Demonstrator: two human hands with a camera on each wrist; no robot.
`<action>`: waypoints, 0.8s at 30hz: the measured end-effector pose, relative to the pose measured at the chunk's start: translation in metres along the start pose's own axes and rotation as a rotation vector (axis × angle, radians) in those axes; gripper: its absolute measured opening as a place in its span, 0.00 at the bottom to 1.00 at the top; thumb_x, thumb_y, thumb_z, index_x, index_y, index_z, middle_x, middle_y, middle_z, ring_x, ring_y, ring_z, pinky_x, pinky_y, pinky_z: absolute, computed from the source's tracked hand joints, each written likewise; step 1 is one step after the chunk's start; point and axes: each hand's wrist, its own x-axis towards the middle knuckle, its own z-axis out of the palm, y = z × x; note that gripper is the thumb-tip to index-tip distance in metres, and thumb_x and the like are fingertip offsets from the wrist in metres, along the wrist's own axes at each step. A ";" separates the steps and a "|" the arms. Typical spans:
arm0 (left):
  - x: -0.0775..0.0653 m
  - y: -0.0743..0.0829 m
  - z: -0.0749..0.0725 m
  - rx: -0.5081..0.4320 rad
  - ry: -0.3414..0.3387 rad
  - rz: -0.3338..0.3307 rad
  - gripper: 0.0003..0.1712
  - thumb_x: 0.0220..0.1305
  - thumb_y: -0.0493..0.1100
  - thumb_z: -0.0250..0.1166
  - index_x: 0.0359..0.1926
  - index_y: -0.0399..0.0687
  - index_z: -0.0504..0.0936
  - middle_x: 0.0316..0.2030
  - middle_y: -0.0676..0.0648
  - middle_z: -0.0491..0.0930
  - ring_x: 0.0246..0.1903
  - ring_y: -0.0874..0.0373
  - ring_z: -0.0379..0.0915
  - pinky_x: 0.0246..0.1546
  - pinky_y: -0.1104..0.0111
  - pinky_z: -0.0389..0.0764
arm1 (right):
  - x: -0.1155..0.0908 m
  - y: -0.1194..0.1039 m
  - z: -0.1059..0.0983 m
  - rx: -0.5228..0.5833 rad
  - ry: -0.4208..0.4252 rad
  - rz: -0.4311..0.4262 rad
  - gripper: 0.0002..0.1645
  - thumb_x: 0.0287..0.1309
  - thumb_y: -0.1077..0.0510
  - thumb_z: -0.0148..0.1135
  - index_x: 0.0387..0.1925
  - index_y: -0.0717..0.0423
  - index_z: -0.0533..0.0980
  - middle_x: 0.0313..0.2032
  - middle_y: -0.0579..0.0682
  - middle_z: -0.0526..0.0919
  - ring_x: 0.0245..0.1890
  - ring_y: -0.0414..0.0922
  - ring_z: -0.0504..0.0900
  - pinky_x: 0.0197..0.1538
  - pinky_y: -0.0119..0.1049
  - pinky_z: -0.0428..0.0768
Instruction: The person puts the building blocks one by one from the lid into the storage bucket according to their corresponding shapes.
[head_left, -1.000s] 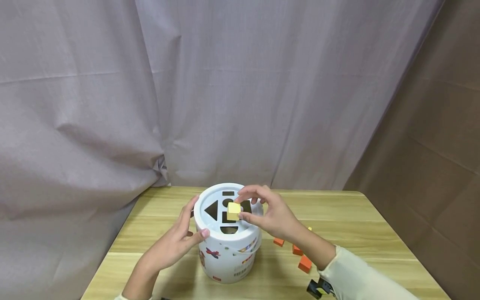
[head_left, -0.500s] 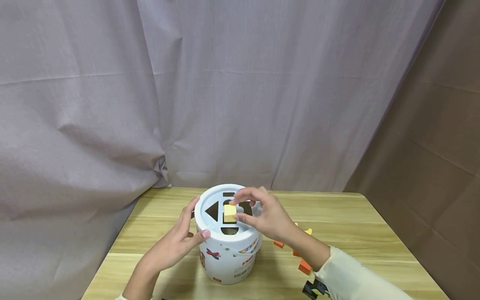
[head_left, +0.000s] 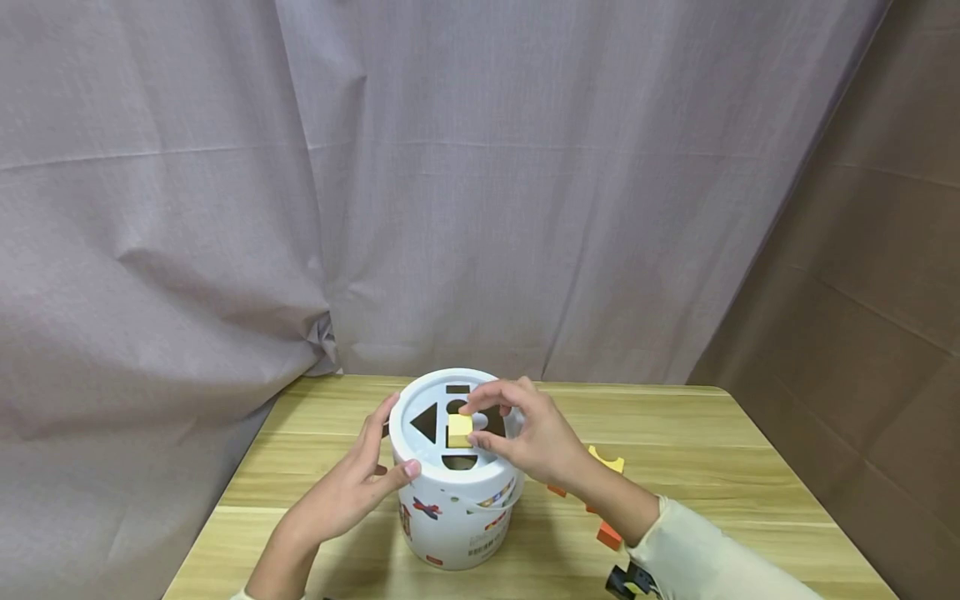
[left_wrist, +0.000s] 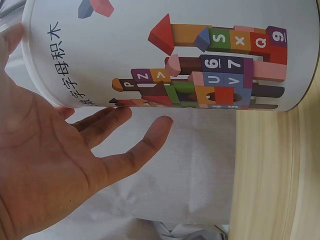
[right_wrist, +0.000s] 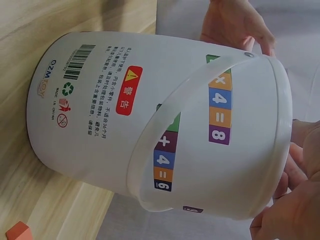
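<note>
A white bucket (head_left: 450,529) with printed pictures stands upright on the table, its handle hanging down at the right. Shaped holes pierce its pale lid (head_left: 424,455). Between thumb and index finger, my right hand (head_left: 538,433) pinches a small yellow block (head_left: 460,428) over the square hole; whether it sits partly inside, I cannot tell. My left hand (head_left: 348,490) rests on the left of the bucket, thumb on the rim. In the left wrist view its fingers (left_wrist: 145,150) are spread and fairly straight. The right wrist view hides the yellow block.
Right of the bucket, partly behind the right forearm, lie a yellow arched block (head_left: 613,462) and several orange blocks, one of them an orange block (head_left: 609,536) nearer the front. A black wrist camera (head_left: 628,582) is at the right sleeve. A grey curtain (head_left: 450,208) hangs behind the table (head_left: 720,483).
My right hand has brought the yellow block slightly left and down, onto the square hole. The left hand and the bucket have stayed in place. More of the yellow arched block shows.
</note>
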 end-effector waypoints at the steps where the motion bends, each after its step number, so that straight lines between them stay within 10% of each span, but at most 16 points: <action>1: 0.000 0.000 0.000 -0.001 0.000 0.002 0.55 0.81 0.53 0.66 0.90 0.72 0.38 0.85 0.39 0.54 0.79 0.39 0.62 0.54 0.63 0.88 | 0.000 0.000 0.001 0.000 -0.001 0.001 0.27 0.53 0.61 0.88 0.54 0.46 0.87 0.48 0.36 0.94 0.46 0.47 0.78 0.54 0.37 0.80; 24: -0.001 -0.003 0.000 0.024 0.004 0.023 0.55 0.81 0.52 0.66 0.91 0.68 0.38 0.85 0.35 0.54 0.79 0.36 0.62 0.52 0.64 0.88 | -0.010 0.004 -0.009 -0.071 0.052 0.006 0.28 0.53 0.55 0.90 0.56 0.41 0.89 0.55 0.36 0.92 0.49 0.49 0.75 0.53 0.43 0.76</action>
